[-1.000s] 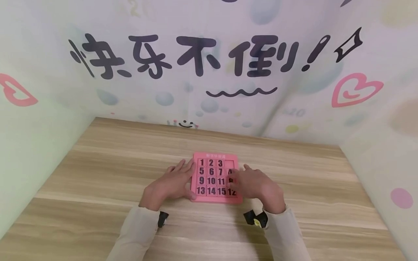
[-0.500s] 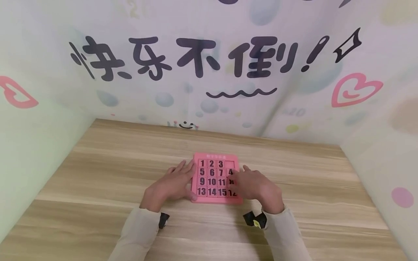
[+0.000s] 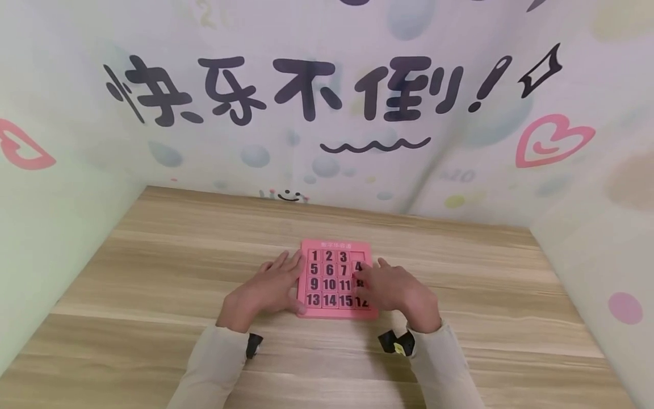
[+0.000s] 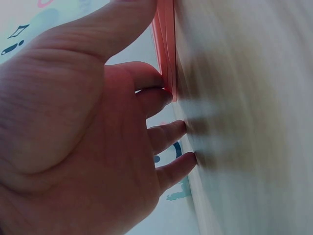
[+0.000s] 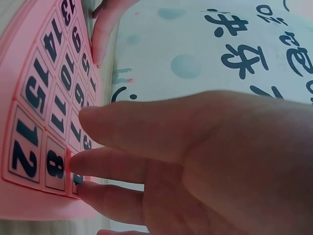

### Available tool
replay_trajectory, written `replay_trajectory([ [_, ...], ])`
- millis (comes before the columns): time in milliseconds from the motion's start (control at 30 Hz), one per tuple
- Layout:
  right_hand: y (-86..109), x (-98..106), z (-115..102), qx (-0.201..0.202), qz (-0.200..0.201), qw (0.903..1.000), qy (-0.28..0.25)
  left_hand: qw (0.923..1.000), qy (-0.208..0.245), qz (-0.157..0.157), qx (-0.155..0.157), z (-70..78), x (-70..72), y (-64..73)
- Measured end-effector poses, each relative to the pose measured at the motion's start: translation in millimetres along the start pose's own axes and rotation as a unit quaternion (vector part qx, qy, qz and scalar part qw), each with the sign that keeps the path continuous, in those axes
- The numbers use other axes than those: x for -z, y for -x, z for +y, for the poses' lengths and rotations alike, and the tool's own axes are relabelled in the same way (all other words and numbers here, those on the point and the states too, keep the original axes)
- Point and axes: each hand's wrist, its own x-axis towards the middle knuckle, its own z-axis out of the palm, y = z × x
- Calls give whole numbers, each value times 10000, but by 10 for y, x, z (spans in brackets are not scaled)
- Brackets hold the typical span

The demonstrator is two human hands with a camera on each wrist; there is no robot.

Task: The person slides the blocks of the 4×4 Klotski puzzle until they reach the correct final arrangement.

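Note:
A pink sliding number puzzle (image 3: 334, 314) lies flat on the table in the head view, with black-numbered tiles and a vacant slot at its top right. My left hand (image 3: 271, 289) touches the puzzle's left side, thumb by the near corner and fingers farther up. In the left wrist view, two of its fingertips meet the puzzle's edge (image 4: 167, 44), and two more come down beside it at the tabletop. My right hand (image 3: 395, 288) reaches over the right column, fingertips at the 4 tile (image 5: 77, 188). A narrow gap separates that tile from the 8 tile (image 5: 55, 164).
The wood-grain table (image 3: 168, 272) extends around the puzzle on all sides. Behind it stands a pale printed wall (image 3: 230, 153) with dark lettering, and side walls (image 3: 603, 244) close off left and right.
The 4 tile has slid slightly up toward the vacant slot under my right fingertips. My left hand stays in place at the puzzle's side.

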Motion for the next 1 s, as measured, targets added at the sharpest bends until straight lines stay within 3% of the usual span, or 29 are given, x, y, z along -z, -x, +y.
replay_trajectory([
  [1000, -80, -16, 69, 52, 225, 9993, -283, 10000, 80, 26, 0, 15, 16, 21],
])
